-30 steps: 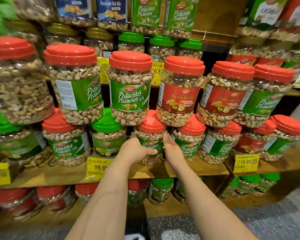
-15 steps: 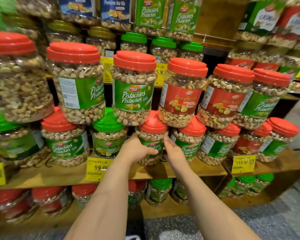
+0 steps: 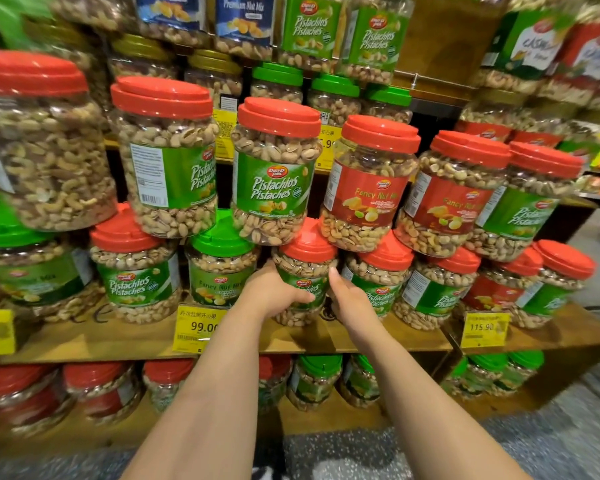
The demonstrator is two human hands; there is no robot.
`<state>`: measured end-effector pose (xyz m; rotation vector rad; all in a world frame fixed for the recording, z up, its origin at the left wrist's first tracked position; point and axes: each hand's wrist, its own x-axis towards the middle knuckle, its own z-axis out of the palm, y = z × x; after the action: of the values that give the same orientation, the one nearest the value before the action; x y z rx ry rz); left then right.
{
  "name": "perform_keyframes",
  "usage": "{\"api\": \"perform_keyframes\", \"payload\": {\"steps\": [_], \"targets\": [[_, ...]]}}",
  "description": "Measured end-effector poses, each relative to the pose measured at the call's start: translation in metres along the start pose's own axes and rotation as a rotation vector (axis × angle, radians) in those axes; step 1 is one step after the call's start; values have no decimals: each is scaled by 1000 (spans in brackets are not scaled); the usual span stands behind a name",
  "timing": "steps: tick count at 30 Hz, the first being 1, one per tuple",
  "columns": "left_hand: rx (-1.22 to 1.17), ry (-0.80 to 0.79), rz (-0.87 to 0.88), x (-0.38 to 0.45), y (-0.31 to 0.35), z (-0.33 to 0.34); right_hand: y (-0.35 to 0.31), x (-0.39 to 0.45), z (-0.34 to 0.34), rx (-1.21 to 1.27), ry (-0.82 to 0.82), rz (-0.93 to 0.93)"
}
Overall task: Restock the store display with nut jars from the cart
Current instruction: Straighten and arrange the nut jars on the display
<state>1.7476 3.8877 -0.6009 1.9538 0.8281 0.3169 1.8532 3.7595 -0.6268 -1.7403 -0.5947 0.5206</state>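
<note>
Two hands meet on one small clear plastic pistachio jar with a red lid and green label (image 3: 303, 278), which stands on the wooden display shelf (image 3: 361, 336) in the lower row, near the centre of the view. The left hand (image 3: 274, 294) wraps the jar's left side with its thumb curled across the label; the right hand (image 3: 352, 299) lies against the jar's right side at about 3 o'clock from it, fingers fairly straight, and whether it truly grips or only steadies cannot be told. The jar sits wedged between a green-lidded clear jar of fancy nut mix (image 3: 222, 271) at its 9 o'clock and another red-lidded pistachio jar (image 3: 381, 282) at its 3 o'clock, and a large red-lidded pistachio jar (image 3: 274, 171) from the upper tier rests partly on its lid at 12 o'clock. Judging by the packed rows, the restocking looks well advanced on this shelf: both tiers appear full and no obvious gaps show. This jar seems to be in its slot and only being seated or straightened. The cart is out of view, so how many jars remain to be brought cannot be judged. A yellow price tag (image 3: 198, 329) hangs at the shelf edge at 8 o'clock from the jar.
</note>
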Motion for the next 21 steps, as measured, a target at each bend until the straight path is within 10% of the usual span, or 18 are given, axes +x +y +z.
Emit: {"api": "perform_keyframes", "payload": {"steps": [21], "targets": [[-34,-90,-4,-18,-2,-15,-12,-2,1,2,-8,37]]}}
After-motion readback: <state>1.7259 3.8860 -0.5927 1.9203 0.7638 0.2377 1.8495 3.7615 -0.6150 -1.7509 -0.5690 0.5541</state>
